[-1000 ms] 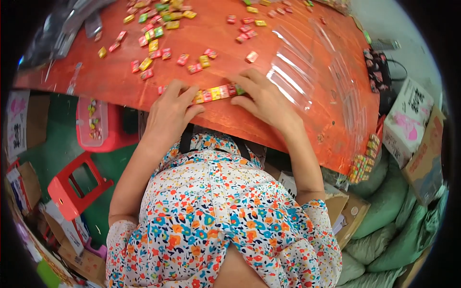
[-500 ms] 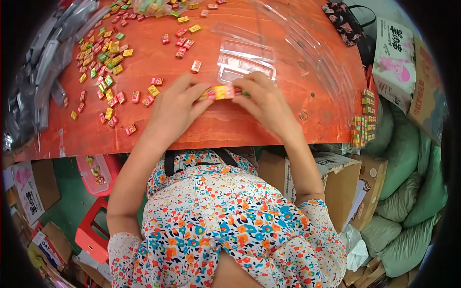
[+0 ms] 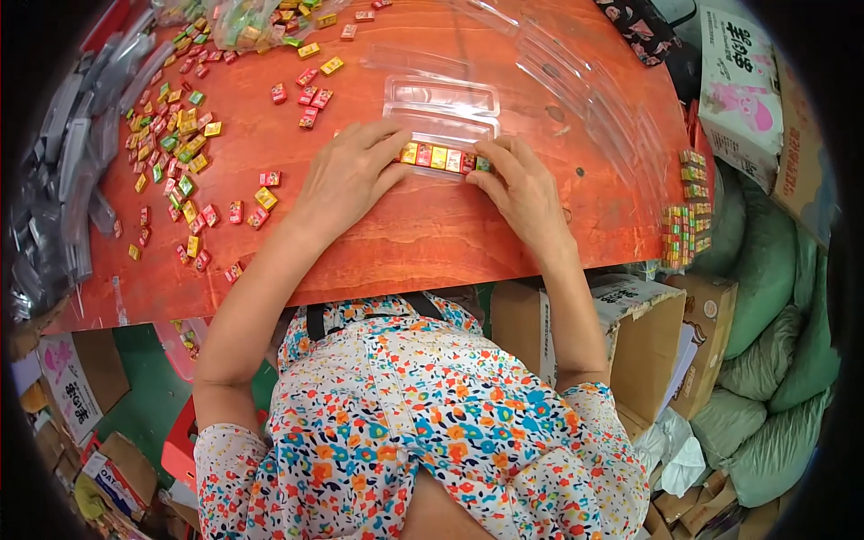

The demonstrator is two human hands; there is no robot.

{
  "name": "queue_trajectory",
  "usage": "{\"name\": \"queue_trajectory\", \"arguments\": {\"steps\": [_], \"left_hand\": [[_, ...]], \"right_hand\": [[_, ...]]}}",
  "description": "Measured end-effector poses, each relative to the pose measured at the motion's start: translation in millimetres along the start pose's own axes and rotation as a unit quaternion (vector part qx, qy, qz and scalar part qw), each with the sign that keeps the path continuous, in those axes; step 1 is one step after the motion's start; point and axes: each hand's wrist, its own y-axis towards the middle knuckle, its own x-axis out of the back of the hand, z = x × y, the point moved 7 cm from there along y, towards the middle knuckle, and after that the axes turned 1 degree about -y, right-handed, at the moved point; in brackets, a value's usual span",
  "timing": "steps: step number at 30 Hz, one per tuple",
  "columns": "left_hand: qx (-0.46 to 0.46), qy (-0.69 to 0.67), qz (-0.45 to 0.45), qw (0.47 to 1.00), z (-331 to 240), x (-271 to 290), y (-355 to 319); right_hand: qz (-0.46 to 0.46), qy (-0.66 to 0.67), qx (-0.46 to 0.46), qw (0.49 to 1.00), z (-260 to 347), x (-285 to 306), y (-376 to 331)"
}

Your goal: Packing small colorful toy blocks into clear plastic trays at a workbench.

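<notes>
Side by side, several small candy-sized boxes (image 3: 438, 157) in red, yellow, white and green form a straight row. My left hand (image 3: 354, 173) grips the row's left end, its fingers partly covering it. At the other end my right hand (image 3: 522, 189) pinches the row between thumb and fingers. The row lies at the near clear plastic tray (image 3: 432, 124); whether it rests fully inside cannot be made out. Just beyond is another clear tray (image 3: 443, 93), with nothing in it. To the left, loose small boxes (image 3: 184, 144) are scattered over the red table (image 3: 387, 256).
Rows of small boxes (image 3: 686, 220) stand at the table's right edge. Clear plastic pieces (image 3: 576, 72) lie beyond my right hand. Nested plastic trays (image 3: 76, 171) line the left side. A plastic bag (image 3: 247, 31) sits at the back. Cartons (image 3: 648, 337) and green sacks (image 3: 760, 297) crowd the right.
Both hands have brought the row of boxes slightly to the right and onto the near tray. The row now shows its fronts more plainly, and the whole view has shifted a little.
</notes>
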Motion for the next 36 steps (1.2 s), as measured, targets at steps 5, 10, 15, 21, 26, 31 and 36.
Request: {"name": "queue_trajectory", "arguments": {"steps": [5,10,15,21,26,31,36], "left_hand": [[-0.047,0.085,0.048,0.994,-16.3,-6.1,-6.3],[-0.054,0.112,0.094,0.988,-20.2,-20.0,-20.3],[-0.019,0.057,0.124,0.990,-30.7,-24.9,-33.6],[-0.039,0.016,0.145,0.989,-64.7,-43.7,-39.2],[0.024,0.022,0.093,0.995,-49.4,-5.2,-54.2],[0.092,0.076,0.060,0.991,-22.8,29.3,-95.0],[0.156,0.148,-0.013,0.977,-4.3,64.7,-131.8]], "right_hand": [[-0.031,-0.095,0.105,0.989,6.5,-12.0,-8.3],[0.042,-0.149,0.138,0.978,16.2,-36.0,-18.9],[0.104,-0.183,0.136,0.968,11.9,-41.5,-35.6],[0.110,-0.209,0.097,0.967,-16.0,-16.0,-59.5],[0.093,-0.205,0.091,0.970,-29.9,-7.7,-51.8],[0.096,-0.217,0.071,0.969,-14.1,-23.7,-14.2],[0.126,-0.230,0.128,0.957,20.5,-40.9,7.6]]}}
